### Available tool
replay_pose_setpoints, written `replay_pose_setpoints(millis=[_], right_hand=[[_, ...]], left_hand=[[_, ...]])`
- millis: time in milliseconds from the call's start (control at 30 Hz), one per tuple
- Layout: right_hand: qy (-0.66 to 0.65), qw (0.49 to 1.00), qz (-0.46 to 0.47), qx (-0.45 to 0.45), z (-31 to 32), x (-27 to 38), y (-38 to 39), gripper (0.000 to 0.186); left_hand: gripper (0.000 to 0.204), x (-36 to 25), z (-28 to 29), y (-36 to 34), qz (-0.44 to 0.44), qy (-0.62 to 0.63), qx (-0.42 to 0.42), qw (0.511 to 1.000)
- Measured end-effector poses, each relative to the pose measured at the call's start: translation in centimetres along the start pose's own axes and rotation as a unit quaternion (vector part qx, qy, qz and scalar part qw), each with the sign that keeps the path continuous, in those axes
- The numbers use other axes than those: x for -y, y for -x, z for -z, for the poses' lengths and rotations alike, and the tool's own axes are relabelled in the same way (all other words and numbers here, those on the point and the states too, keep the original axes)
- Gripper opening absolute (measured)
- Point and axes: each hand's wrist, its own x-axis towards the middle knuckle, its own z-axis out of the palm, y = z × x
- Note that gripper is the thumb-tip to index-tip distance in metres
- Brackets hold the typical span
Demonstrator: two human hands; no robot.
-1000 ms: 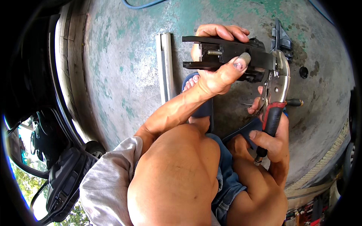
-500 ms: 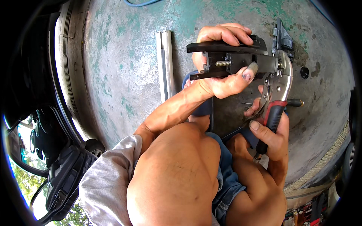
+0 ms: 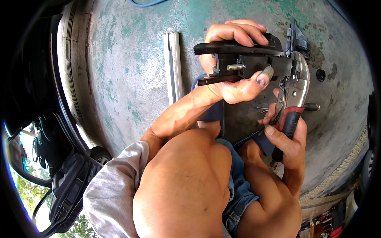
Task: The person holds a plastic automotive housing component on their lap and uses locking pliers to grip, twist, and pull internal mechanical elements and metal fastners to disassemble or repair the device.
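My left hand (image 3: 246,89) is wrapped round a black slotted bracket (image 3: 254,65), fingers over its far side and thumb pressed on its near side. A threaded bolt (image 3: 235,67) sticks out of the bracket's left part. In my right hand (image 3: 289,144) are locking pliers (image 3: 294,95) with silver jaws and a black-and-red grip. Their jaws sit at the bracket's right end, round a small metal stud there. Part of the other handle is hidden behind my right fingers.
A long silver metal rail (image 3: 173,67) lies on the worn grey-green floor to the left. Beyond the pliers are a dark clamp-like part (image 3: 298,37), a black round cap (image 3: 320,75) and a dark-handled tool (image 3: 312,106). A car (image 3: 63,190) with its door open stands at left.
The pliers and my right hand have shifted slightly to the right and downward. The bracket has moved a little left in my left hand's unchanged grip.
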Motion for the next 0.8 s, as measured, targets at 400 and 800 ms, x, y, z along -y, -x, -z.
replay_pose_setpoints(millis=[400,800], right_hand=[[0.019,0.994,-0.087,-0.064,0.2,-3.2,-0.9,0.041],[-0.034,0.987,-0.090,-0.130,0.6,-5.6,-0.7,0.028]], left_hand=[[0.050,0.5,-1.3,2.2,0.027,-0.028,-0.043,0.998],[0.045,1.2,-4.1,2.1,-0.004,-0.068,-0.002,0.998]])
